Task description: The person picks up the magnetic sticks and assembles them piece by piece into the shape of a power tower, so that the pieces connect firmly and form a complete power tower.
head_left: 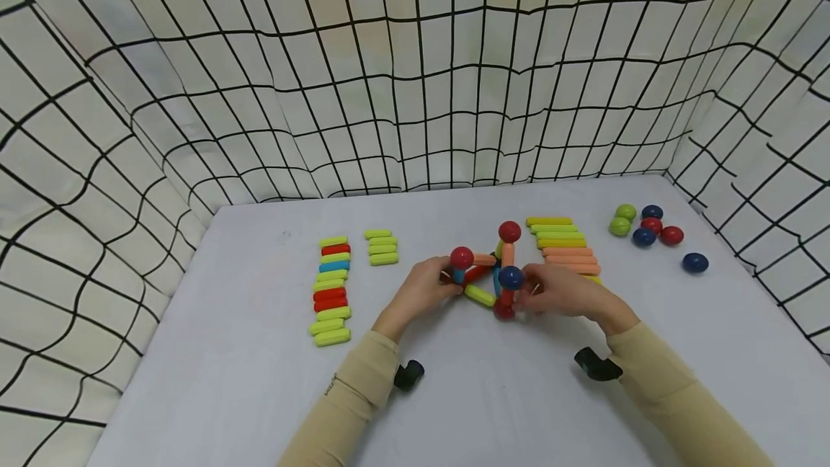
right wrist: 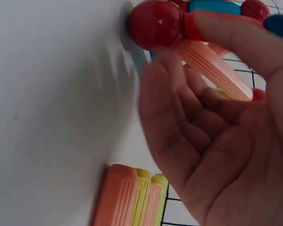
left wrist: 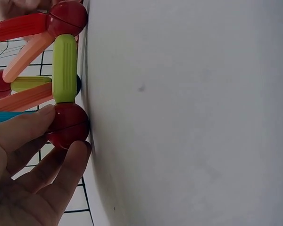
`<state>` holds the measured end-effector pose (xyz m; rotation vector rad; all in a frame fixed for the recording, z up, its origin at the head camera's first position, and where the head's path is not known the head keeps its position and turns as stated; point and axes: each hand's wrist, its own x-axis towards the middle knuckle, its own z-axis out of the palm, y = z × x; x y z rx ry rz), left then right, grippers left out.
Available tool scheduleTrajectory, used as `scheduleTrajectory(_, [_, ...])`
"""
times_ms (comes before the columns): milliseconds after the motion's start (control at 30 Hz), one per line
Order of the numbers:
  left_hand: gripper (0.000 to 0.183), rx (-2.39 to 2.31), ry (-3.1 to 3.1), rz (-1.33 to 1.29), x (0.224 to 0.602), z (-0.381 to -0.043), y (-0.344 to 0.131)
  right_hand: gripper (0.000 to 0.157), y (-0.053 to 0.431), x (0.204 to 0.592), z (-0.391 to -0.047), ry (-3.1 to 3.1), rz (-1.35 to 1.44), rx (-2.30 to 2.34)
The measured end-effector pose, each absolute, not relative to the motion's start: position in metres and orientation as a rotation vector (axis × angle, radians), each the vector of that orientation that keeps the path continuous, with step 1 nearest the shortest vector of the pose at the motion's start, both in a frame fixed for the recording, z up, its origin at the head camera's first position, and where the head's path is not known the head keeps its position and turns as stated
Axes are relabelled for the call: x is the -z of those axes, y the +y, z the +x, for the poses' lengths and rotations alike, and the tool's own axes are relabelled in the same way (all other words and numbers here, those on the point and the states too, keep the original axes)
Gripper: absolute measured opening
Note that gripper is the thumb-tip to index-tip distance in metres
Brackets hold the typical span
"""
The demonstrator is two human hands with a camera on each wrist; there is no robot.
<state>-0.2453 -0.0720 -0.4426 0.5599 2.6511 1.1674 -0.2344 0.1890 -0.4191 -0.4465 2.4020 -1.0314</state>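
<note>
A small frame of magnetic rods and balls stands on the white table between the two hands. My left hand point(head_left: 424, 287) pinches a red ball point(left wrist: 68, 125) at its near left corner, thumb on one side and fingers below. A yellow-green rod point(head_left: 480, 295) links that ball to another red ball point(head_left: 504, 310) at the near right corner. From there a red rod point(right wrist: 194, 27) rises to a dark blue ball point(head_left: 511, 278). My right hand point(head_left: 564, 290) holds this red rod near its base, thumb laid along it. Two more red balls top the left upright point(head_left: 462, 258) and far upright point(head_left: 509, 231).
Yellow-green, red and blue rods point(head_left: 333, 294) lie in a column at left, beside several yellow-green rods point(head_left: 382, 247). Yellow and orange rods point(head_left: 560, 242) lie right of the frame. Loose balls point(head_left: 651, 225) sit farther right, one blue ball point(head_left: 695, 263) apart. Black netting point(head_left: 421, 78) surrounds the table.
</note>
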Motion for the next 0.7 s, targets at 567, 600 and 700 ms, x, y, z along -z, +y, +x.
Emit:
scheduleTrajectory(567, [0.024,-1.097,2.318,0.767,0.432,-0.22,-0.088,0.02,0.205,0.423,-0.237,2.616,-0.429,1.036])
scheduleTrajectory(600, [0.021,-1.117,2.328,0.761,0.431,-0.22,-0.088,0.02,0.207,0.423,-0.237,2.636,-0.429,1.04])
scheduleTrajectory(700, [0.015,-1.214,2.436,0.642,0.428,-0.222,-0.089,0.022,0.217,0.421,-0.234,2.703,-0.44,1.018])
